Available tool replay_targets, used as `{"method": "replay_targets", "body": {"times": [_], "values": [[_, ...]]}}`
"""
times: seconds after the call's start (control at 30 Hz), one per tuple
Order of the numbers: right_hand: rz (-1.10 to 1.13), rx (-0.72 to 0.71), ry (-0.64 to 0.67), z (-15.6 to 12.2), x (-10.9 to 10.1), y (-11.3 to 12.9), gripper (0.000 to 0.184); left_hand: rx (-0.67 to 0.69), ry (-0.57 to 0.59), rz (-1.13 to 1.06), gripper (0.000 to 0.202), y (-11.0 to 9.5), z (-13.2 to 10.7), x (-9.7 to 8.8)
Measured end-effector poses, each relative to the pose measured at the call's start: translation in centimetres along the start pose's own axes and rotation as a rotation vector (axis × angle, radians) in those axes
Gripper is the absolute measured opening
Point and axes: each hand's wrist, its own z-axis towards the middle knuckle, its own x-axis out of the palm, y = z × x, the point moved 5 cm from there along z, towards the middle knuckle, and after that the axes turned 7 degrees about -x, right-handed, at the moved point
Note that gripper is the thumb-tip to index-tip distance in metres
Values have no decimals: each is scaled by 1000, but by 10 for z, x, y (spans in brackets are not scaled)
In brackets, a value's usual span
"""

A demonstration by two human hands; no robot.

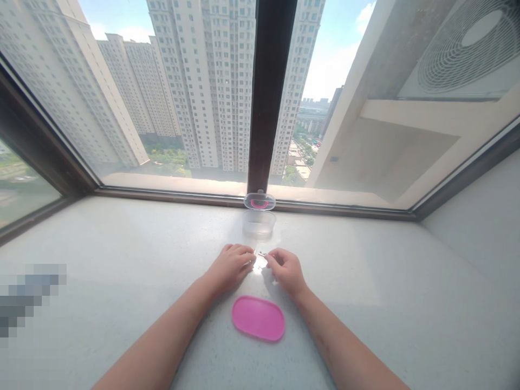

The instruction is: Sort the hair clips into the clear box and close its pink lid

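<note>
My left hand (231,266) and my right hand (286,271) rest close together on a pale window sill (122,260), fingers curled in a pinch. Between their fingertips lies a tiny shiny metal piece (260,254), too small to name. Just beyond it stands a small clear plastic box (259,222), open, and behind that its clear lid with a pink part (259,201) leans at the window frame. A flat pink oval lid (258,318) lies on the sill between my forearms.
A dark vertical window post (270,92) rises straight ahead, with glass on both sides and high-rise blocks outside. A side wall (479,216) closes the sill at the right. A blurred patch (28,298) sits at the left.
</note>
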Motion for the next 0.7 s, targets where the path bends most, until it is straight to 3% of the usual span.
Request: {"method": "replay_targets", "body": {"times": [0.7], "values": [[52, 55, 8, -1, 1, 3, 27, -67, -172, -125, 20, 12, 3, -14]]}}
